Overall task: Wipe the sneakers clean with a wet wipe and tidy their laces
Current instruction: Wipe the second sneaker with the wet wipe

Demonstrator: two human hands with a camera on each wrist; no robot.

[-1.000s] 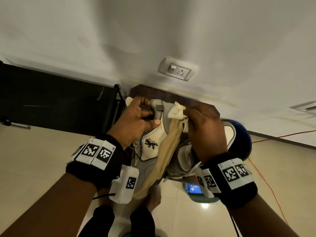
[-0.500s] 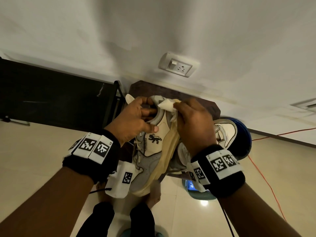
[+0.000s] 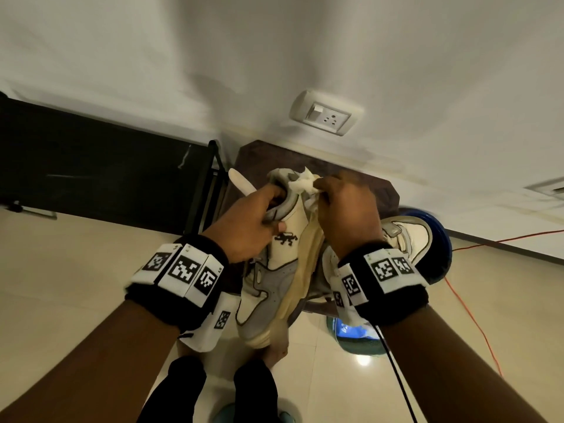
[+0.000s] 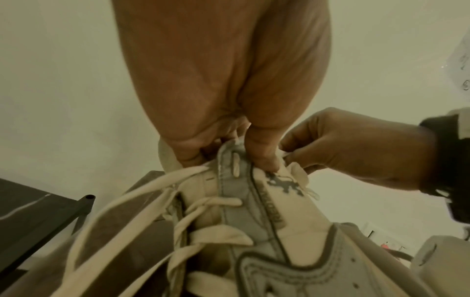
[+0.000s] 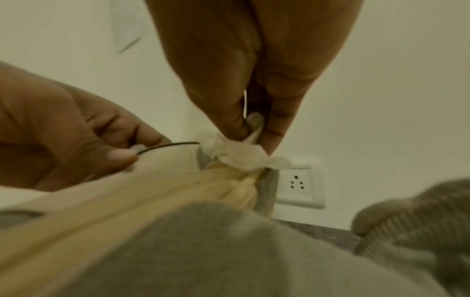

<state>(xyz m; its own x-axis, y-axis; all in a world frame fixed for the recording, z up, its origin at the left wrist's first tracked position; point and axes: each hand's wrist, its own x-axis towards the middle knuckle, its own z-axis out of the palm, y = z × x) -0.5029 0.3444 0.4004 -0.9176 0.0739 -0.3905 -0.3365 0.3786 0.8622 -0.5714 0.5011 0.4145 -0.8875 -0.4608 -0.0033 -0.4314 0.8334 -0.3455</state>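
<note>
the left hand [image 3: 247,227] grips the raised sneaker [image 3: 274,279] by its heel collar; the right hand [image 3: 348,215] pinches the wet wipe [image 3: 300,186] against the heel. best to hold the collar firm and rub in short strokes.

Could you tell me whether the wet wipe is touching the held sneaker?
Touching: the right wrist view shows the wet wipe, pinched by the right hand, pressed against the sneaker.

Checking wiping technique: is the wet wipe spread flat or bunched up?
Bunched up: the wet wipe is a crumpled wad pinched in the right hand against the sneaker.
</note>
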